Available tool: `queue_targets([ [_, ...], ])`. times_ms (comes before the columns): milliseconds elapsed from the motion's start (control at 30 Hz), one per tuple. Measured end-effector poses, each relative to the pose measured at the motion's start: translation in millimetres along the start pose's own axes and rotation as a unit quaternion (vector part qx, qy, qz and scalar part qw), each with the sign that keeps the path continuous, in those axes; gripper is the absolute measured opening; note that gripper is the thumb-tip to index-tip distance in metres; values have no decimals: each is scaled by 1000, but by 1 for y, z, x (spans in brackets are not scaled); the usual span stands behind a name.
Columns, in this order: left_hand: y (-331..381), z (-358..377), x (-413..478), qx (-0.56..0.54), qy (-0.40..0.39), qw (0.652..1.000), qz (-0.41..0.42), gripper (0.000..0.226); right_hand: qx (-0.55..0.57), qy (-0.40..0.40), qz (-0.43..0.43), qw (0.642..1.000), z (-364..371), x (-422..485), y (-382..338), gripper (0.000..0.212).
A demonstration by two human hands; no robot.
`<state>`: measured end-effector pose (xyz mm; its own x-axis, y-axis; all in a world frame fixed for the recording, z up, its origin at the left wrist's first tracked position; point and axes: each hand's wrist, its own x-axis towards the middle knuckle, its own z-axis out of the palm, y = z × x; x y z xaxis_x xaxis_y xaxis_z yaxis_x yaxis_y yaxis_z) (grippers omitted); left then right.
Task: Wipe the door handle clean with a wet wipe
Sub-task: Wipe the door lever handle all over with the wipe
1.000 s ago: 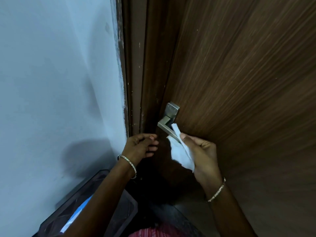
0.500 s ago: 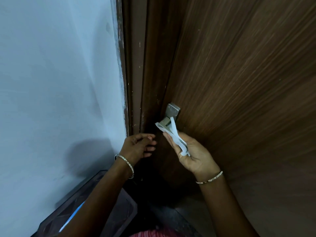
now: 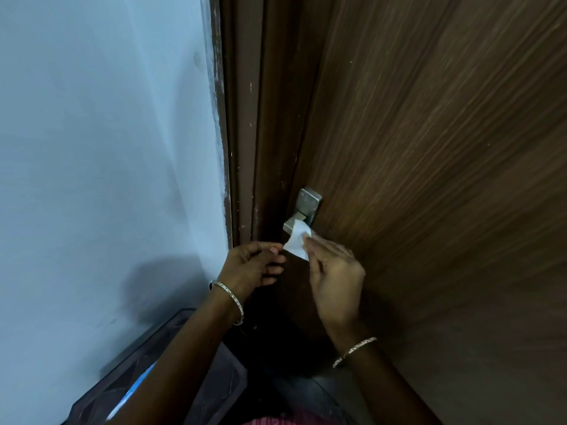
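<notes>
Right hand (image 3: 333,271) grip — wet wipe (image 3: 297,240) against door handle (image 3: 302,214)

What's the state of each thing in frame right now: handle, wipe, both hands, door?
door handle: lever partly covered by the wipe, backplate bare.
wet wipe: crumpled, pressed on the lever.
right hand: gripping the wipe against the handle.
left hand: loosely curled beside the wipe, holding nothing visible.
door: edge against the frame; latched or not, cannot tell.
bin: on the floor, open top.
</notes>
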<state>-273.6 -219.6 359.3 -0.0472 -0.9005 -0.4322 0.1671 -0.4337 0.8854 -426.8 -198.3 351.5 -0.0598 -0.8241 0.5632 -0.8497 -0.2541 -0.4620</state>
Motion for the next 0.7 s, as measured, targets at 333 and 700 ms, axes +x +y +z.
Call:
queue_targets([
  [333, -17, 13, -8, 173, 218, 938, 208, 19, -94, 26, -144, 985, 21, 1, 1, 33],
  [700, -8, 39, -25, 285, 210, 856, 377, 28, -93, 5, -130, 987, 13, -4, 1, 26],
])
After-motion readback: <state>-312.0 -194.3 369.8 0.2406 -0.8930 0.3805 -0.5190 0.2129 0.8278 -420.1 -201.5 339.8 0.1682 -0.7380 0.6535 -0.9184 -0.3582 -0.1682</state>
